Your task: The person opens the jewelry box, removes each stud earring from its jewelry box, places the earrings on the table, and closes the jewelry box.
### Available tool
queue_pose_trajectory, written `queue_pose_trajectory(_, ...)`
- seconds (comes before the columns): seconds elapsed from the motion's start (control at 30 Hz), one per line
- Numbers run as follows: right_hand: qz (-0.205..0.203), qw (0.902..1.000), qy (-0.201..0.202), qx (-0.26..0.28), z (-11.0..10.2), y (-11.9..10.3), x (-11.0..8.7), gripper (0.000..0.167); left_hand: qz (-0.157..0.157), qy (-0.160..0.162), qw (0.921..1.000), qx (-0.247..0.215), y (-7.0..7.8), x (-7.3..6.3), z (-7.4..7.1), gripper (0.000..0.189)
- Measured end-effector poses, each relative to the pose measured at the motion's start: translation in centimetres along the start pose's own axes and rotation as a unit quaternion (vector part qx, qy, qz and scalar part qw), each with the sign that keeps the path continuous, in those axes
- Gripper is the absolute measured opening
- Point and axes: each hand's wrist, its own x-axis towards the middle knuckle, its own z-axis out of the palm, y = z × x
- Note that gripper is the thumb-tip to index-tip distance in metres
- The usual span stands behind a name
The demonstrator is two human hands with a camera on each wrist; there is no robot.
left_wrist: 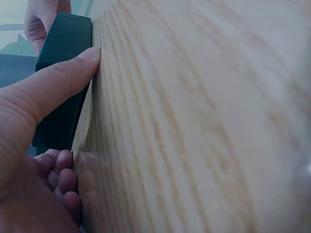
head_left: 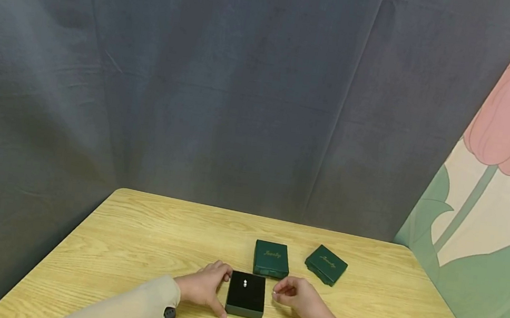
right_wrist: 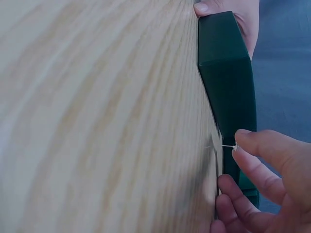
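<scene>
The open jewelry box [head_left: 243,312], dark green with a black foam insert [head_left: 247,297], sits on the table. A pair of small shiny studs [head_left: 245,283] shows on the foam, near its far edge. My left hand [head_left: 205,286] grips the box from its left side, thumb at the near corner and curled fingers by the far corner. To the right of the box, my right hand [head_left: 302,300] pinches a tiny stud earring [right_wrist: 235,147] between thumb and index finger. Its thin post points down toward the table in the right wrist view, and the other fingers rest low by the tabletop.
Behind the open box lies a green box [head_left: 271,258] with gold lettering. Farther right, another green lettered box piece [head_left: 326,264] lies at an angle. Both are on the wooden table [head_left: 170,223], with a dark grey curtain [head_left: 224,97] behind it.
</scene>
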Motion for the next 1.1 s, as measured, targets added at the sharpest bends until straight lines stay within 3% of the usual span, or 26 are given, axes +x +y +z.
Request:
queue_pose_trajectory(0.73, 0.018, 0.9966, 0.015, -0.079, 0.9, 0.4, 0.5, 0.009, 0.001, 0.005, 1.0, 0.002, 0.0, 0.0, 0.1, 0.073)
queue_pose_trajectory(1.1, 0.033, 0.9955, 0.022, -0.087, 1.0, 0.1, 0.5, 0.014, 0.002, 0.004, 1.0, -0.005, 0.1, 0.0, 0.0, 0.073)
